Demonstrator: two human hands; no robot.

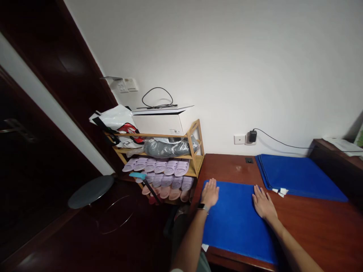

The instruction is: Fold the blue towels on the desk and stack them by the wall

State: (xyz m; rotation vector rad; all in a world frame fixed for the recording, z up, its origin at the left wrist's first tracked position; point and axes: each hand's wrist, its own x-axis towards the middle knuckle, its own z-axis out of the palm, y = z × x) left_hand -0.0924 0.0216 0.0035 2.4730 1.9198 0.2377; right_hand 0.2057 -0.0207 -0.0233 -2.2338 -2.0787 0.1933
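Flat, palm down and outstretched at the far corners of a rectangular bright-blue cloth point(236, 223): left hand point(210, 193), fingers close together; right hand point(264, 204), fingers slightly parted. Hidden under both: patches of its side edges; impossible to tell whether single or layered. Beneath, a glossy reddish-brown wooden table point(314, 226). Cut off below, both forearms point(190, 241). Beyond and right of the right hand, a stack of folded blue cloths point(303, 177), hard to count. Beyond and left of the left hand, pairs of lilac plastic slippers point(171, 167), dim in the lower row.
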